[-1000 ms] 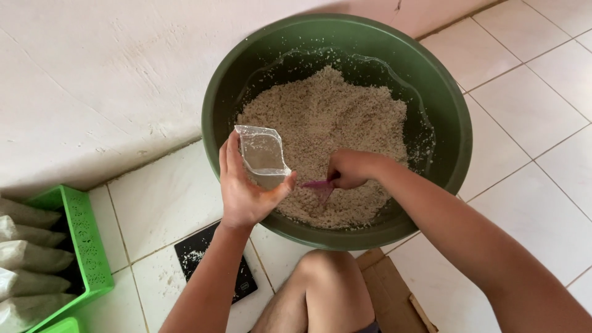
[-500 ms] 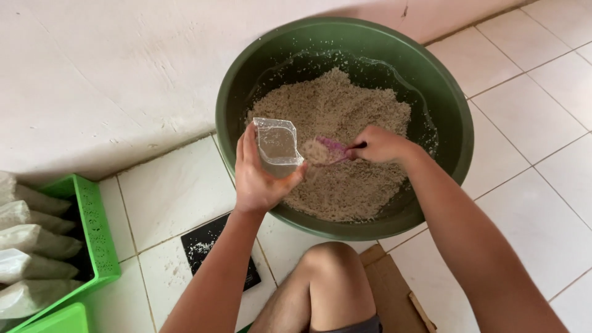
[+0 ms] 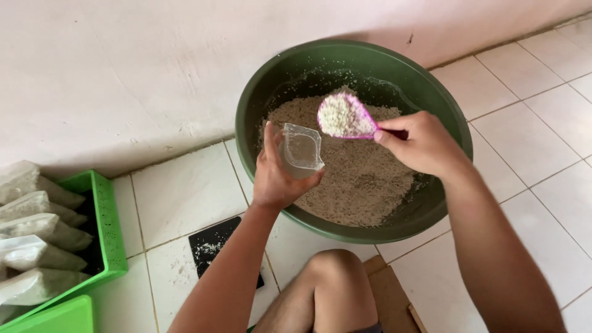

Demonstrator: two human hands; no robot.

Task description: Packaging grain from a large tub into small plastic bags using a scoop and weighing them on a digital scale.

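We see 2 bare hands working over a large dark green basin (image 3: 453, 132) that sits on pale floor tiles (image 3: 185, 191) against a wall on the far side. The basin holds a heap of pale, grainy material (image 3: 364, 179), husk or grain; we cannot tell which.

The left hand (image 3: 277, 176) is closed around a small clear plastic bag (image 3: 300, 150), fingers wrapped behind it and thumb pressed in front, so the mouth stands open and faces up and to the right. The bag is held just inside the basin's near-left rim, so spilled grains would fall back into the heap.

The right hand (image 3: 419, 142) grips the handle of a pink scoop (image 3: 345, 117), heaped full and kept roughly level above the heap, just to the right of and slightly beyond the bag's mouth, not touching it.

At the far left, a bright green crate (image 3: 111, 228) holds several filled clear bags (image 3: 37, 243), lying stacked. A small black flat object (image 3: 213, 246), dusted with grains, lies on the tiles between crate and basin. The person's bare knee (image 3: 336, 277) shows at the near edge, beside a piece of brown cardboard (image 3: 394, 296).
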